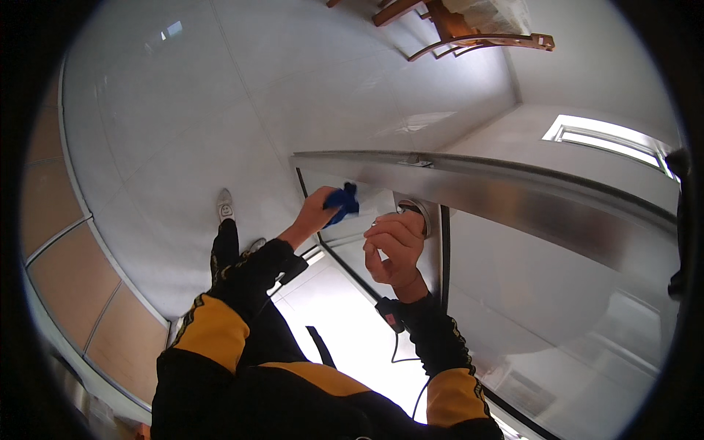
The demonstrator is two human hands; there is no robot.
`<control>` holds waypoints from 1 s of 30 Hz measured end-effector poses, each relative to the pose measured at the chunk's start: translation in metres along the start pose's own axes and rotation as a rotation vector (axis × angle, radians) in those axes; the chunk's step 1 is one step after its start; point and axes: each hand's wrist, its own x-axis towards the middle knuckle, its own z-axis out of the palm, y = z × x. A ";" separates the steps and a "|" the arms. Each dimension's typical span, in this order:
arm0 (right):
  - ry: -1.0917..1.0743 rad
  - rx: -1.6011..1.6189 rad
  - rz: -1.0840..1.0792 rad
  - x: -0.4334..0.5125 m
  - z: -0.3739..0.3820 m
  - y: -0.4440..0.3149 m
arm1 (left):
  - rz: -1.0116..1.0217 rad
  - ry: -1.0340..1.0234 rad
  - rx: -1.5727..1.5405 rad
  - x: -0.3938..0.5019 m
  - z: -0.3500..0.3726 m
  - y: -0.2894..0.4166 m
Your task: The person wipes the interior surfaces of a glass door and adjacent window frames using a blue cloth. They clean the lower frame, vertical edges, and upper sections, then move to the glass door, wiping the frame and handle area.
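Note:
My left hand (316,212) holds a crumpled blue cloth (344,204) close to the glass pane of a metal-framed door (467,187). Whether the cloth touches the glass, I cannot tell. My right hand (393,247) is at the round metal handle (421,212) on the door's frame, its fingers curled over the handle's near side. The hand hides part of the handle, so how firmly it grips does not show. A small metal latch plate (416,161) sits on the door's edge, beyond both hands.
Wooden chairs (456,41), one with a plastic-like covering, stand at the top. Tan cabinet panels (71,220) line the left side. My shoe (225,204) rests on the pale tiled floor (181,110). A small window (605,140) is at the right.

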 end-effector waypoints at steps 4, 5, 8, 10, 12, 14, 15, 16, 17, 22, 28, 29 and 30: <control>0.016 0.037 -0.035 0.001 0.002 -0.005 | -0.309 0.196 -0.853 -0.021 0.002 0.011; 0.014 0.043 -0.036 0.002 0.002 -0.006 | -0.302 0.226 -0.943 -0.019 0.002 0.017; -0.015 0.058 -0.024 0.004 0.004 -0.010 | -0.225 0.311 -1.134 -0.011 0.013 0.043; -0.016 0.057 -0.023 0.005 0.005 -0.011 | -0.177 0.376 -0.868 -0.005 0.023 0.067; -0.007 0.050 -0.028 0.005 0.006 -0.012 | -0.114 0.392 -0.690 -0.008 0.034 0.097; -0.003 0.046 -0.029 0.004 0.006 -0.013 | -0.236 0.165 -0.504 -0.014 0.032 0.119; -0.009 0.041 0.007 0.004 0.006 -0.013 | 0.211 0.196 -0.636 -0.015 0.032 0.128; -0.026 -0.011 -0.001 0.003 0.006 -0.013 | 0.375 0.176 -0.452 -0.011 0.025 0.129; -0.011 0.011 -0.004 0.003 0.006 -0.013 | 0.537 0.153 -0.238 -0.005 0.017 0.128; -0.035 0.024 0.005 0.004 0.004 -0.011 | 0.476 0.222 -0.057 0.020 -0.004 0.094; 0.009 0.009 -0.021 0.005 0.006 -0.010 | 0.685 0.242 -0.048 0.027 0.004 0.125; 0.011 0.013 -0.003 0.004 0.006 -0.010 | 0.789 0.238 -0.050 0.029 0.006 0.138; 0.030 -0.024 0.003 0.004 0.006 -0.011 | 0.778 0.211 -0.119 0.032 0.005 0.149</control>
